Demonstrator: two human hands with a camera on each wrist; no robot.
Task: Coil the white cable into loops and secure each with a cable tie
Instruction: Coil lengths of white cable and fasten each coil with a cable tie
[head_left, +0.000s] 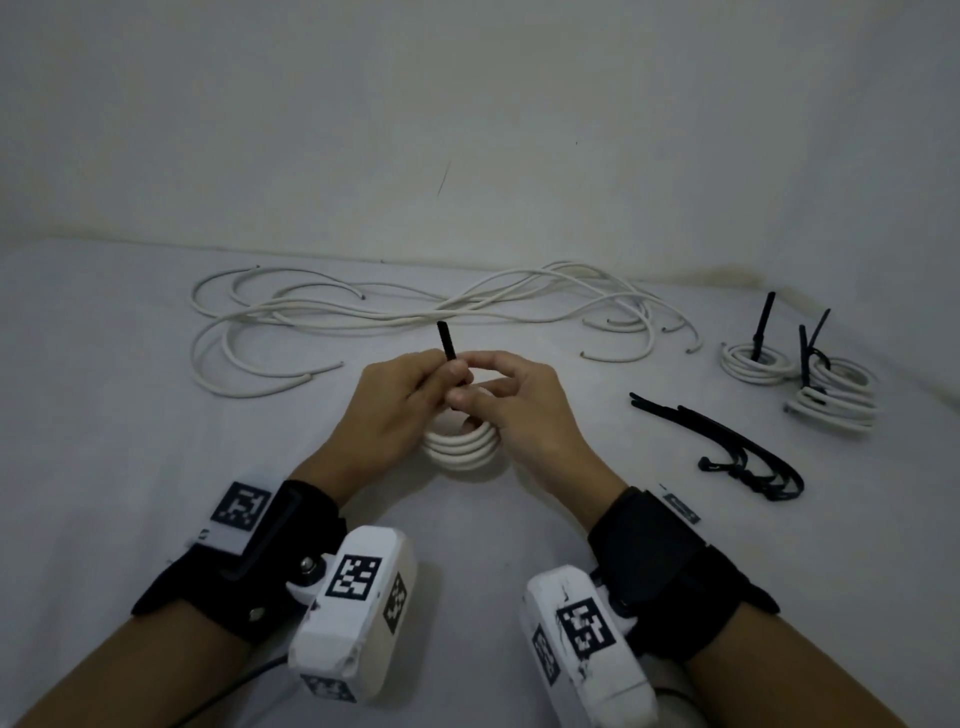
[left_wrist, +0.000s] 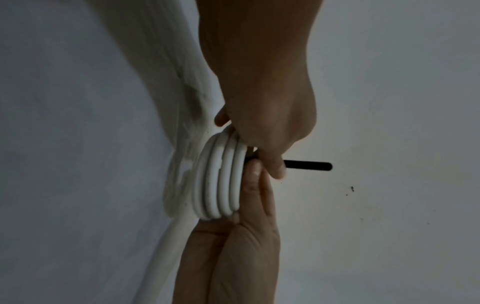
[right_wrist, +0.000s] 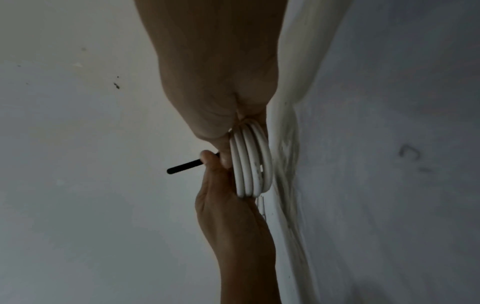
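Note:
A small white cable coil (head_left: 462, 447) of several turns is held just above the white table between both hands. My left hand (head_left: 395, 410) grips the coil's left side, its thumb reaching the base of a black cable tie (head_left: 447, 340). My right hand (head_left: 519, 410) cups the right side and pinches the tie's tail, which sticks up and away. In the left wrist view the coil (left_wrist: 221, 181) lies against the left palm and the tie (left_wrist: 309, 166) juts right. The right wrist view shows the coil (right_wrist: 250, 162) with the tie (right_wrist: 184, 167) poking left past the right thumb.
Several loose white cables (head_left: 415, 312) sprawl along the table's back near the wall. Two tied coils (head_left: 753, 361) (head_left: 836, 400) sit at the far right, ties standing up. A bunch of spare black ties (head_left: 727, 441) lies right of my right hand.

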